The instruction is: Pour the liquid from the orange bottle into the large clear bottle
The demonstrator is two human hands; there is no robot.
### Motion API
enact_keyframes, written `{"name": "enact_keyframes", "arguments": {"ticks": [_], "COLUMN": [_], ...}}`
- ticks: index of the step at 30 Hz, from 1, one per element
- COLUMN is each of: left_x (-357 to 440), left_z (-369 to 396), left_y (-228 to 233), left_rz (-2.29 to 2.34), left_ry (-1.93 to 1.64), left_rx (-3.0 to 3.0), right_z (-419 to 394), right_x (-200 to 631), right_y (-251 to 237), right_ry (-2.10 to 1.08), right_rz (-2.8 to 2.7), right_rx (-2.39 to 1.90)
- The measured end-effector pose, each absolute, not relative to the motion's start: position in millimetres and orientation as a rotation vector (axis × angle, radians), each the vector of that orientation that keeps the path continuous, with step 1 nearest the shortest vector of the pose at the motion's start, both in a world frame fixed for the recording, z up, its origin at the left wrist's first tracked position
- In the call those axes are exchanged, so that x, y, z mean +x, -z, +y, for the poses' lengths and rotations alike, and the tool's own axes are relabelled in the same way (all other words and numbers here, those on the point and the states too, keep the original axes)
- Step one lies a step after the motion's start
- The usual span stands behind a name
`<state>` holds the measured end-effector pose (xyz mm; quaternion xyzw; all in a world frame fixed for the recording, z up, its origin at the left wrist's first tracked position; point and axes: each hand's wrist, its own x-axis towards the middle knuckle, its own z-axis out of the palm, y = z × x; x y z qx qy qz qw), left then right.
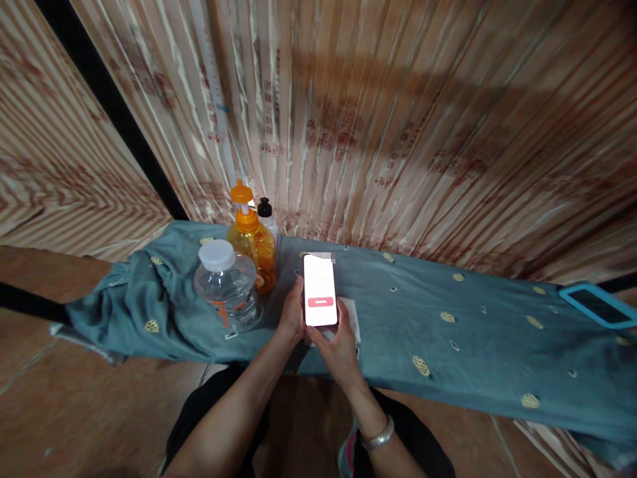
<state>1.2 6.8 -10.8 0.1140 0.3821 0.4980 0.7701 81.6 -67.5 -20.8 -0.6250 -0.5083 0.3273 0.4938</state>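
Note:
A smartphone (320, 285) is held upright between my two hands, its lit white screen facing me with a red bar low on it. My left hand (293, 312) wraps the phone's left edge. Along the right edge and bottom corner, my right hand (340, 342) grips it, with the thumb near the bottom of the screen. A silver bracelet (379, 435) circles my right wrist. Under the hands, a white paper or cloth (352, 317) lies on the green-blue patterned cloth (408, 305) of the bench.
Left of my hands stand a clear plastic jar (226, 282) with a white lid, an orange pump bottle (253, 249) and a black-capped bottle (265, 212). A blue-framed tablet-like object (600, 305) lies at the far right. Pleated curtains (348, 133) hang behind the bench.

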Motion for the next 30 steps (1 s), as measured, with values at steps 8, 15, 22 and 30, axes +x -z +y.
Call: {"name": "enact_keyframes", "arguments": {"ticks": [8,15,22,30], "left_x": [1.2,1.5,1.8,0.8], "left_z": [6.4,7.1,7.4,6.3], "left_y": [9.6,11.4,10.7,9.7], "left_rz": [0.826,0.805,0.82,0.788], "left_ry": [-1.103,-1.118,-1.123,-1.078], "left_rx": [0.244,0.236,0.25,0.232], "right_z": [-67.7,-67.0,-67.3,-66.7], "right_x": [81.6,82.4,82.0,82.6], "right_y": [19.4,23.0,22.4,21.4], "right_ry": [-0.793,-0.791,-0.797,-0.758], "right_rz": [-1.231,-1.237,-1.243,-1.257], "right_rx": [-1.528,-1.527,-1.526,-1.557]}}
